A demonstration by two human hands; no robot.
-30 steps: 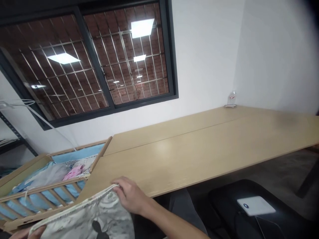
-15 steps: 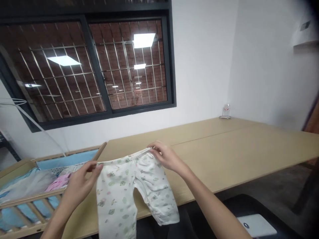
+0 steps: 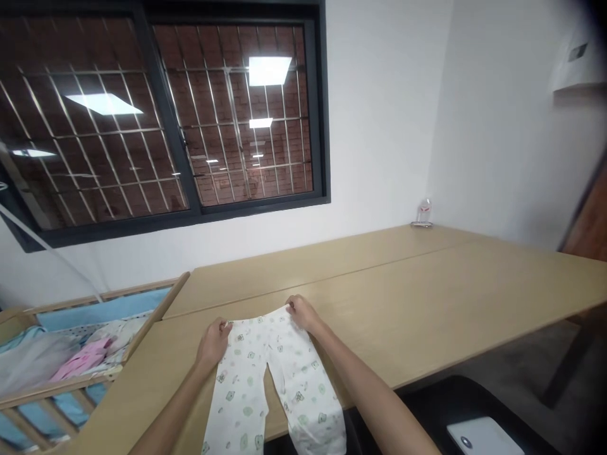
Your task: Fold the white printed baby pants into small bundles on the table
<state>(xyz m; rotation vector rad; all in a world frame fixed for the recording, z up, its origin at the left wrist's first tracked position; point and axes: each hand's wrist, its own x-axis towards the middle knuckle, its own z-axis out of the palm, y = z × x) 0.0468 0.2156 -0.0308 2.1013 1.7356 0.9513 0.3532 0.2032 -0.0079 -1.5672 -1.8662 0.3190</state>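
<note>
A small pair of white baby pants [image 3: 246, 373] with a green and brown animal print is stretched between my hands by its waistband. My left hand [image 3: 214, 343] pinches the left corner of the waistband, fingers closed. The right corner is gripped by my right hand [image 3: 302, 313], thumb and fingers pressed together on the cloth. The waist part lies over the wooden table [image 3: 379, 303], and both legs hang down past its near edge. The leg ends run out at the bottom of the view.
To the left stands a wooden crib [image 3: 52, 382] with blue lining, holding a pink cloth [image 3: 85, 359] and other fabrics. A clear bottle [image 3: 424, 212] is at the table's far corner. A white device [image 3: 484, 436] rests on a black chair [image 3: 455, 398]. Behind is a barred window [image 3: 237, 114].
Both hands have moved forward over the table with the pants, and the left hand has come closer to the right. The view has shifted slightly right.
</note>
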